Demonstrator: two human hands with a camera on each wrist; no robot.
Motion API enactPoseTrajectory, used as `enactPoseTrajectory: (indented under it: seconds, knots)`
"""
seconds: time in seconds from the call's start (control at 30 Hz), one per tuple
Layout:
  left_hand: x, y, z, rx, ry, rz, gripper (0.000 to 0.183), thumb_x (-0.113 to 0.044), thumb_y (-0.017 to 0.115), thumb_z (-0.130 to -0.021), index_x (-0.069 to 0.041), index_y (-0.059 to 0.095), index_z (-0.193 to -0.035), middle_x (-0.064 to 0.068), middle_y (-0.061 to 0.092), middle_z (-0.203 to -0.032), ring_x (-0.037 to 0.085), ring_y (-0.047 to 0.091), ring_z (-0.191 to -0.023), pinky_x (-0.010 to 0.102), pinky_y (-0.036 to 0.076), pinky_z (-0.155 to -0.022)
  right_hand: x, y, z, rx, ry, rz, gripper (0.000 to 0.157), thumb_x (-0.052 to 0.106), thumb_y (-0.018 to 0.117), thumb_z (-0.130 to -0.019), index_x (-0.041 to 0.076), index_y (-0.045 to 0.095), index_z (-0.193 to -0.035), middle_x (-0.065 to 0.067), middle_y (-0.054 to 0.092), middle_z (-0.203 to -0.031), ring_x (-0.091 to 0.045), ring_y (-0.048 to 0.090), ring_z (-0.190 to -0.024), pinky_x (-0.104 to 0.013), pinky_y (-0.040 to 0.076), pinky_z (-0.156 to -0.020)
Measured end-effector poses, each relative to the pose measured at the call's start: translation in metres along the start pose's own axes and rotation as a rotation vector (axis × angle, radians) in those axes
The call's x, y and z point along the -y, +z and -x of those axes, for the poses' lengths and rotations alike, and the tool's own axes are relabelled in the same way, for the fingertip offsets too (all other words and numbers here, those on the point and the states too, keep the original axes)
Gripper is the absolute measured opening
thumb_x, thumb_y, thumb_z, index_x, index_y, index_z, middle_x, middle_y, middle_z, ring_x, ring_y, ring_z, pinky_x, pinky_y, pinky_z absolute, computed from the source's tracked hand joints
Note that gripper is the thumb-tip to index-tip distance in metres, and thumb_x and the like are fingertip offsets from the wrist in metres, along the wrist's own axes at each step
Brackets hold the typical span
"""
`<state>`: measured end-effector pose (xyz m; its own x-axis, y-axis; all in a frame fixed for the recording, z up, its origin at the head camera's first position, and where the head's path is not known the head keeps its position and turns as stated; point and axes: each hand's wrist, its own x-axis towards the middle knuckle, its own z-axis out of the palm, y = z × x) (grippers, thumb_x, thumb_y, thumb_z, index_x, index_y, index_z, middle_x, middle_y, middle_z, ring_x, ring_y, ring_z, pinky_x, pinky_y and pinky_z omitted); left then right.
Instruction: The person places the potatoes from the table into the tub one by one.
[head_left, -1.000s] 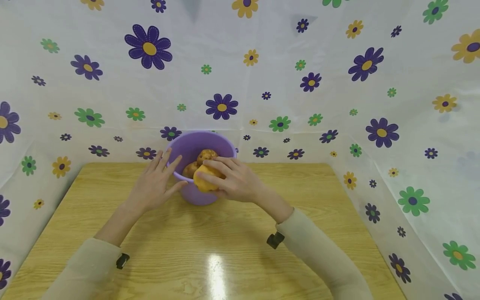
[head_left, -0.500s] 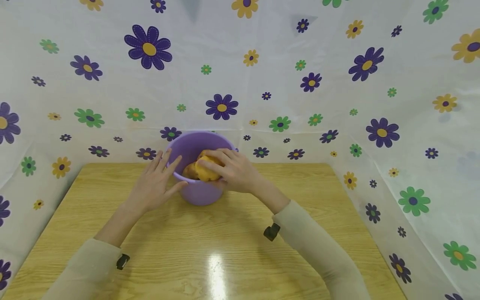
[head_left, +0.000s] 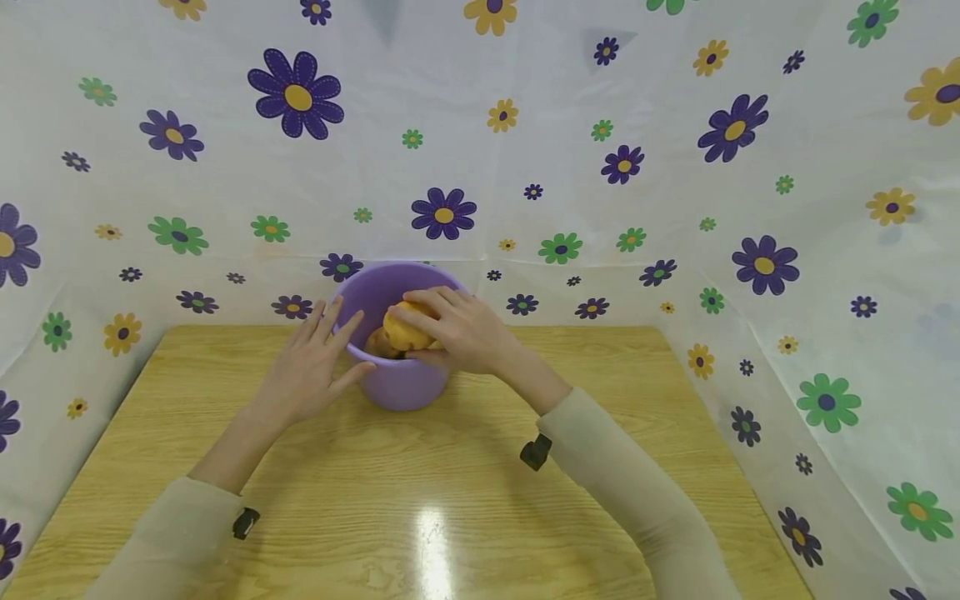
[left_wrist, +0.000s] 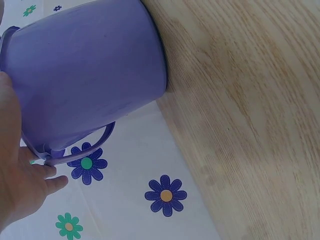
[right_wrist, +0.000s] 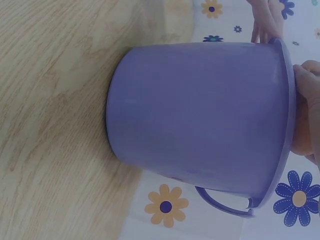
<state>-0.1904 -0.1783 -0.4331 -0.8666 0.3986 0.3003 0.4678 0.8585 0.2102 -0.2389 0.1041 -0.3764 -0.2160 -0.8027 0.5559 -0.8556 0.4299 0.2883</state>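
A purple bucket stands upright at the back of the table. My right hand grips a lumpy yellow fruit at the bucket's mouth, thumb and fingers around it. Below it, a brownish, potato-like piece shows inside; whatever else lies in there is hidden by the hand and fruit. With fingers spread and straight, my left hand rests against the left rim. The left wrist view has the bucket wall close beside the left hand. From the right wrist, the right thumb is right at the rim.
The wooden table extends in front of the bucket toward me. A white sheet with printed flowers hangs behind and along both sides. The bucket's handle hangs down along its far side.
My right hand has carried the yellow fruit from the bucket's front rim back and slightly left, over the mouth, covering one brownish piece seen earlier. The left hand has stayed in place.
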Motion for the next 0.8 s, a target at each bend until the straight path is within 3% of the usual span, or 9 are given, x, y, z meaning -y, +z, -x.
enactPoseTrajectory:
  seconds: [0.2, 0.5, 0.8]
  knots:
    - [0.000, -0.001, -0.001, 0.015, -0.007, 0.000, 0.081, -0.056, 0.058, -0.104, -0.009, 0.032, -0.166, 0.026, 0.012, -0.177, 0.056, 0.015, -0.161, 0.071, 0.021, -0.130, -0.004, 0.000, -0.007, 0.106, 0.031, -0.009, 0.065, 0.047, 0.086, -0.087, 0.019, 0.064, -0.142, -0.009, 0.070, -0.133, -0.028, 0.069, -0.119, -0.043, 0.057, -0.111]
    - [0.000, -0.003, 0.000, 0.029, -0.016, 0.007, 0.082, -0.055, 0.057, -0.105, -0.009, 0.031, -0.166, 0.025, 0.010, -0.177, 0.055, 0.013, -0.162, 0.070, 0.020, -0.130, -0.005, -0.004, -0.021, 0.347, 0.115, -0.024, 0.066, 0.048, 0.082, -0.090, 0.023, 0.060, -0.147, -0.005, 0.067, -0.139, -0.026, 0.066, -0.123, -0.045, 0.051, -0.119]
    - [-0.001, -0.003, 0.000, 0.035, -0.014, 0.006, 0.082, -0.056, 0.056, -0.105, -0.009, 0.031, -0.167, 0.026, 0.010, -0.177, 0.055, 0.012, -0.162, 0.070, 0.019, -0.131, -0.003, 0.000, -0.034, 0.510, 0.157, -0.038, 0.068, 0.053, 0.075, -0.095, 0.024, 0.056, -0.153, -0.004, 0.064, -0.141, -0.024, 0.064, -0.122, -0.039, 0.057, -0.107]
